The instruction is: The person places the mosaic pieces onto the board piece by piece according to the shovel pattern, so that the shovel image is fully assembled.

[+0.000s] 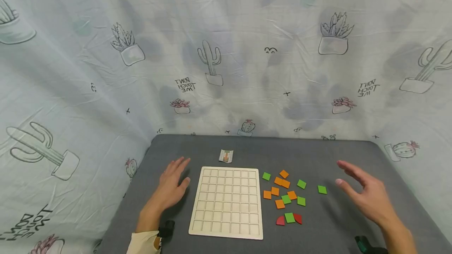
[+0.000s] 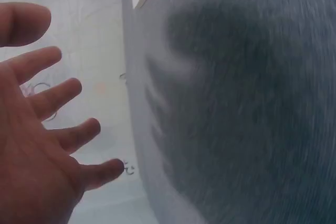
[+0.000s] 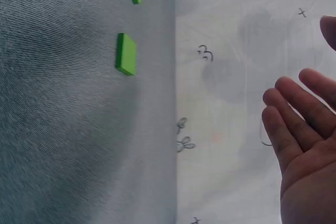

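Note:
A pale wooden grid board [image 1: 226, 203] lies flat on the table, its square cells bare. My left hand [image 1: 171, 185] hovers to the left of the board, fingers spread and holding nothing; the left wrist view shows the same hand [image 2: 37, 124] above its shadow. On the far right, my right hand [image 1: 367, 193] is held above the table with relaxed fingers and nothing in them. Nearest to it lies a green square tile [image 1: 322, 189]. Between board and right hand are scattered several orange square tiles [image 1: 280, 204], more green tiles and two red quarter-round pieces [image 1: 280, 220].
A small printed card [image 1: 226, 156] with a coloured grid pattern lies behind the board. The dark grey table [image 1: 183, 144] is bordered at the back and sides by a pale cloth [image 1: 247, 69] printed with potted plants. Dark straps with devices sit at both wrists.

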Motion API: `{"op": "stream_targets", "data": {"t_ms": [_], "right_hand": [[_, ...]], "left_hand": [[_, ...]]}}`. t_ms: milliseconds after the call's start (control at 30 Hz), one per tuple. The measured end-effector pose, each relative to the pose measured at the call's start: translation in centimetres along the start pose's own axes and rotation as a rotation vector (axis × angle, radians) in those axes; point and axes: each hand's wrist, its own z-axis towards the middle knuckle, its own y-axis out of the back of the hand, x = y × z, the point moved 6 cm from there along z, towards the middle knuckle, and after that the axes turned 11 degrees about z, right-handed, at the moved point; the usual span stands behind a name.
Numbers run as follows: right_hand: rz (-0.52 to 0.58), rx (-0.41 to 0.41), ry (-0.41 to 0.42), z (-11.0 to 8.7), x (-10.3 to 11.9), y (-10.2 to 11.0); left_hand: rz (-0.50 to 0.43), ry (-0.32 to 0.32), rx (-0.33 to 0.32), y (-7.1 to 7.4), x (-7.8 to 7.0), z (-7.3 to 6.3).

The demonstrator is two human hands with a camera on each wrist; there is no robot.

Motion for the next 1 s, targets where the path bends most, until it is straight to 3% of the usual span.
{"op": "stream_targets", "data": {"t_ms": [167,233,500,767,1000], "right_hand": [[0.078,0.017,0.008,0.1,-1.2,-1.1],[0.109,0.02,0.012,0.1,-1.7,-1.4],[0.151,0.054,0.003,-0.3,-3.7,-2.6],[0.125,0.117,-0.056,-0.4,-5.5,-3.5],[0.099,0.137,-0.075,-0.3,-6.2,-4.2]], "left_hand": [[-0.071,0.053,0.149,-1.7,0.3,0.4],[-0.11,0.058,0.179,-2.4,0.5,0.5],[-0.217,-0.016,0.134,-4.8,1.8,0.8],[-0.15,0.047,0.248,-4.2,0.7,0.5],[-0.156,0.037,0.242,-4.7,1.0,0.5]]}}
